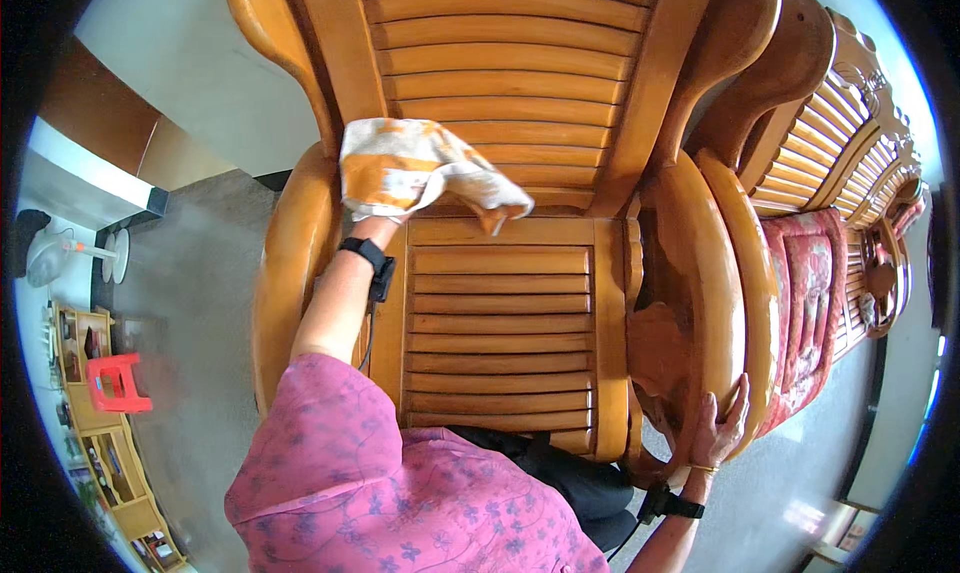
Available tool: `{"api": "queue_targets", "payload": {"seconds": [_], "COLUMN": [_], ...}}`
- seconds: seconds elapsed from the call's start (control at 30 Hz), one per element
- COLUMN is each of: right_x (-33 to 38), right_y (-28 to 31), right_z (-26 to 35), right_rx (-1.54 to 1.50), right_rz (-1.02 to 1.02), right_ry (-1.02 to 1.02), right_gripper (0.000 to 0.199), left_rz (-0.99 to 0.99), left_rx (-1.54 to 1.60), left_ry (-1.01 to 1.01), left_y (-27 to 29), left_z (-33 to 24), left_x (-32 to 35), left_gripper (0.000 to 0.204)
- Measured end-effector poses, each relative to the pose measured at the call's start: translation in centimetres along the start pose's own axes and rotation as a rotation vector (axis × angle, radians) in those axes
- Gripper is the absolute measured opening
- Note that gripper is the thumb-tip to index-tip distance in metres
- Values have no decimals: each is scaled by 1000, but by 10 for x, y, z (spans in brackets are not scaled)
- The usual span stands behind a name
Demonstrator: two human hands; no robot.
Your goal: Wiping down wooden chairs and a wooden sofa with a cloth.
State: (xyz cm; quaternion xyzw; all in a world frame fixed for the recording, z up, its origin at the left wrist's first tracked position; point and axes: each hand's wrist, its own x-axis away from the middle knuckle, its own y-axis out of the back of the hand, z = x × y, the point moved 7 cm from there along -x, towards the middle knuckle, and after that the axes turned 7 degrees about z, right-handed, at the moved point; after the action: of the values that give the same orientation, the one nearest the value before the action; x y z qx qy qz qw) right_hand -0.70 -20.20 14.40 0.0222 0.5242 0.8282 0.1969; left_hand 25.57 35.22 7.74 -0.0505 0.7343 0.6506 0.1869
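The left hand (385,198) reaches straight out from a pink flowered sleeve (330,453), forearm extended and a black wristband (367,253) on the wrist. Its fingers are wrapped inside one cloth (425,168), clamped on it, pressing it to the back edge of the slatted seat, where the seat meets the backrest of the wooden chair (500,313). The cloth is cream with orange patches, crumpled, one corner trailing off to the right of the fingers. The right hand (718,423) rests on the front end of the chair's right armrest (705,273), fingers spread flat over the curved wood. One more wooden seat with a red cushion (805,313) stands beyond that armrest.
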Motion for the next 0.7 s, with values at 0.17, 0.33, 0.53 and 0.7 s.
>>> {"api": "queue_targets", "payload": {"seconds": [0.17, 0.33, 0.53, 0.7], "right_x": [-1, -1, -1, -3], "right_y": [0, -1, -1, 0], "right_z": [4, 1, 1, 8], "right_rx": [14, 6, 15, 9], "right_rz": [-8, -7, -2, 9], "right_ry": [14, -7, -5, -4], "right_gripper": [61, 60, 60, 59], "left_rz": [-56, -92, -202, 328], "left_rx": [-299, -154, -70, 568], "left_ry": [-6, 213, 174, 353], "left_y": [27, 25, 2, -88], "left_z": [-2, -26, -46, -25], "left_x": [12, 21, 33, 42], "left_gripper": [62, 59, 59, 63]}}
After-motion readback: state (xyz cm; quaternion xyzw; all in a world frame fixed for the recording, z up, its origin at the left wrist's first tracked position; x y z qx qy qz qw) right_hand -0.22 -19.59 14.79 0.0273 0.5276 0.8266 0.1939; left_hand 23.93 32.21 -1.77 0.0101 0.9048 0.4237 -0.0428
